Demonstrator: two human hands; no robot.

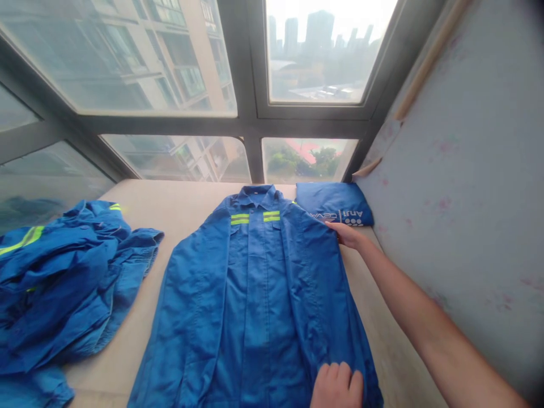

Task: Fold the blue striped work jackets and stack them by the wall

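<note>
A blue work jacket (257, 283) with yellow-green stripes on the chest lies front side up, collar at the far end, its sleeves laid down along the body. My right hand (346, 235) pinches the outer edge of the right-side sleeve, just below the shoulder. Lower down on that same sleeve, my left hand (338, 386) is closed with fingers curled over the cloth; its fingertips are hidden. Behind the jacket's right shoulder lies a folded blue garment (335, 198) with white lettering.
A crumpled heap of blue work clothes (76, 277) lies on the left. Everything rests on a pale flat surface (170, 198). Windows (255, 121) with grey frames border the far side, and a wall (467, 170) with peeling edges stands close on the right.
</note>
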